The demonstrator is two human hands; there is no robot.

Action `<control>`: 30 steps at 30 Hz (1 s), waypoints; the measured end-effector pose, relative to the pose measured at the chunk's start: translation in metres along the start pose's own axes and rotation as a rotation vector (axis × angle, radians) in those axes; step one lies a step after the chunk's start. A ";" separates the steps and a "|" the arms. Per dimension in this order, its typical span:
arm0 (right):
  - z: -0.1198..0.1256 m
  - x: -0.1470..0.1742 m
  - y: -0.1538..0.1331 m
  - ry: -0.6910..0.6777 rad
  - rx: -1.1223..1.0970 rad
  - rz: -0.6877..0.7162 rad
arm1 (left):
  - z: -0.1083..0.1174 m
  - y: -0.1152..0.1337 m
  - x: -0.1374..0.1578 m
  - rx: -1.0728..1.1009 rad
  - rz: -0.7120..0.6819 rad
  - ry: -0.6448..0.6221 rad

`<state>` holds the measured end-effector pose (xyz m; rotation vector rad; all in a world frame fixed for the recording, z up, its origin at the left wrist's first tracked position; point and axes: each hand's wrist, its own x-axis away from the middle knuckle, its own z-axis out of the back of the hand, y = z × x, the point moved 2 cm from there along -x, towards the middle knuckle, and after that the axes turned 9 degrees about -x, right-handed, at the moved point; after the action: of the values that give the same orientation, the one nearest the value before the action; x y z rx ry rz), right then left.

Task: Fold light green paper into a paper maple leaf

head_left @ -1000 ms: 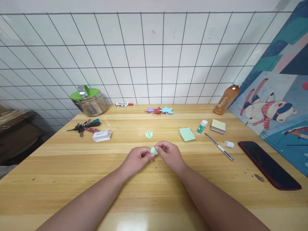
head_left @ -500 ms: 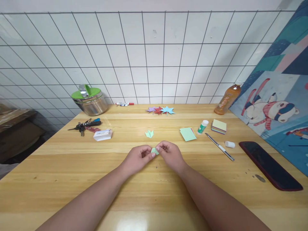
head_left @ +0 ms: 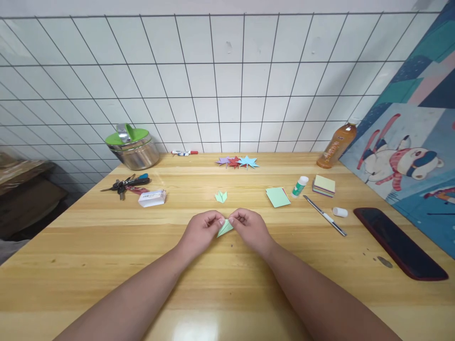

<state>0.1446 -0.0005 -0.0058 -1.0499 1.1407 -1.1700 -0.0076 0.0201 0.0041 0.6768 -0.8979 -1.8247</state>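
Observation:
A small piece of folded green paper (head_left: 225,228) is pinched between both hands, low over the wooden table (head_left: 227,293). My left hand (head_left: 202,230) grips its upper left edge with thumb and fingertips. On the other side, my right hand (head_left: 251,230) pinches the upper right corner. A pointed part of the paper hangs towards me, with creases showing on it; its far edge is partly hidden by the fingers. Just beyond the hands lies another folded green paper piece (head_left: 221,197) with several points.
Purple, red and blue paper leaves (head_left: 237,162) lie near the tiled wall. Rightward are green paper squares (head_left: 278,197), a glue stick (head_left: 300,186), a cutter knife (head_left: 324,215), a white cap (head_left: 340,212), a notepad stack (head_left: 323,185), a bottle (head_left: 337,146) and a phone (head_left: 400,244). Keys (head_left: 126,183) and a pot (head_left: 133,151) stand left.
The green paper between my hands has turned, and more of it shows, its point now towards me. My left thumb has shifted up to the paper's far edge.

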 end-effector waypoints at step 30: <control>0.006 0.001 -0.005 -0.044 -0.006 -0.010 | 0.004 -0.001 -0.001 0.070 -0.025 -0.060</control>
<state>0.1499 -0.0022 -0.0006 -1.0820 1.1063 -1.1464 -0.0102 0.0226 0.0057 0.6825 -1.0013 -1.8508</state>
